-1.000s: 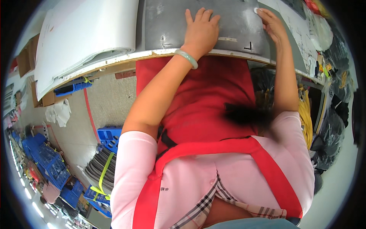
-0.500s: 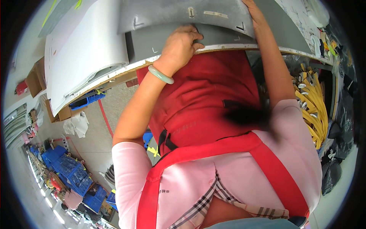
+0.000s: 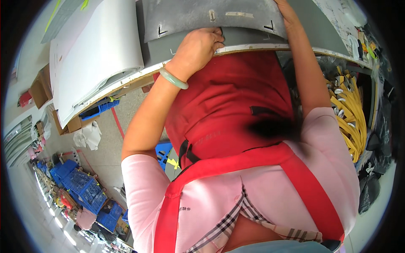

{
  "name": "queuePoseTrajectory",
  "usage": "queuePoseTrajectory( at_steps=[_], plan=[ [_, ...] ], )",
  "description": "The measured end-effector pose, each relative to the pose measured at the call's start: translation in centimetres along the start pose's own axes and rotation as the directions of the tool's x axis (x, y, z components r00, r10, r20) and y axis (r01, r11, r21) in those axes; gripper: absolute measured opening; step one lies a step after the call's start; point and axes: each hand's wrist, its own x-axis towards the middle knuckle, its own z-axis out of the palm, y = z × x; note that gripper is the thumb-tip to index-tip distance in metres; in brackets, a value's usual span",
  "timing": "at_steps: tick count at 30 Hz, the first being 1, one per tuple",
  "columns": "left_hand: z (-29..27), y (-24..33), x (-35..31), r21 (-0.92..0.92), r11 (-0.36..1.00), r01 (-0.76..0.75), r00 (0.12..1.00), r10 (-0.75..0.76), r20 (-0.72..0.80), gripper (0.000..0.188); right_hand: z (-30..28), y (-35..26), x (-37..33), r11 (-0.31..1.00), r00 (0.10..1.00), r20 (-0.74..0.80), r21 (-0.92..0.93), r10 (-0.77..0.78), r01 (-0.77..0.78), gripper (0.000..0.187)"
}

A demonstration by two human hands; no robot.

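A grey template board point(image 3: 190, 19) with cut-out slots and L-shaped corner openings lies over a dark grey sheet point(image 3: 181, 41) at the table's front. Small light corner marks show on the sheet beside the template's front edge. My left hand point(image 3: 200, 48), with a pale green bangle point(image 3: 174, 79) on its wrist, is closed at that front edge. Something small and dark shows at its fingertips, too hidden to name. At the template's right edge, my right hand point(image 3: 287, 14) grips the board, its fingers partly cut off by the picture's top.
A thick roll of white sheet point(image 3: 101, 38) lies on the table's left. Yellow strips point(image 3: 348, 114) hang in a bundle below the table at right. Blue crates point(image 3: 84, 187) and a cardboard box point(image 3: 41, 86) stand to the left. The white table edge point(image 3: 249, 47) runs before me.
The template has shifted slightly right and lies flatter, its left corner lower over the sheet. Both my hands stay at nearly the same places on it.
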Motion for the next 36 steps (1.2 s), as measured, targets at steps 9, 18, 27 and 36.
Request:
queuePoseTrajectory(
  at_steps=[9,18,27,36],
  plan=[
    [-0.2,-0.3,-2.4,0.162,0.981,-0.109,0.990,0.121,-0.070,0.045,-0.4,0.5,0.0,0.999,0.998,0.038,0.005,-0.041,0.041,0.028],
    [4.5,5.2,5.6,0.133,0.985,-0.112,0.990,0.099,0.100,0.047,0.3,-1.0,-1.3,0.990,0.994,0.051,0.110,-0.093,0.087,0.023],
    [11.8,5.1,13.9,0.251,0.968,-0.014,0.982,0.060,-0.177,0.040,1.7,-5.4,-7.2,0.958,0.957,-0.069,0.030,-0.282,0.285,0.018],
    [8.6,1.5,14.8,0.003,0.989,0.145,0.941,-0.138,-0.309,0.042,-5.5,-2.2,-8.9,0.982,0.924,-0.335,-0.050,-0.186,0.180,0.054]
  ],
)
